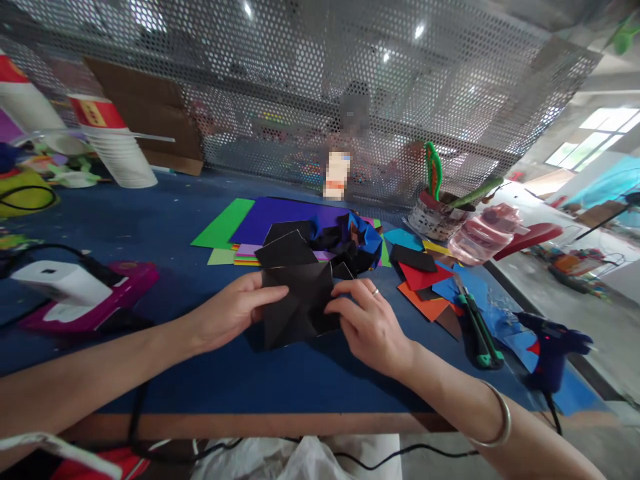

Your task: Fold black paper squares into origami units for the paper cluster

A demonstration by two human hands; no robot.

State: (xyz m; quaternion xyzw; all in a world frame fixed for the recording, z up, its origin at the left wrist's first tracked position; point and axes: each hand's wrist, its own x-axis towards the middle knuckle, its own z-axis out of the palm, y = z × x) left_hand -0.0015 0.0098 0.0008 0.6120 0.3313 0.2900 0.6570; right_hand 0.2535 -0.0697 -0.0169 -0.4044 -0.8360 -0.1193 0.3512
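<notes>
A creased piece of black paper [296, 303] is held up over the blue tabletop between both hands. My left hand [240, 307] pinches its left side, thumb on the front face and fingers behind. On the right edge, my right hand [375, 323] grips the paper with thumb and bent fingers; a ring and a bracelet show on that arm. Just behind lie more black paper squares [285, 248], partly covered by the held one. Beside them sits a crumpled-looking heap of folded black and blue paper [357, 240].
Coloured sheets [295, 220] lie at the back. To the right are paper scraps [425, 277], a green utility knife [477, 323], a glue gun [553, 350], a pink bottle [487, 230] and a pot [437, 212]. Stacked paper cups [117, 147] and a magenta power strip [125, 293] stand left.
</notes>
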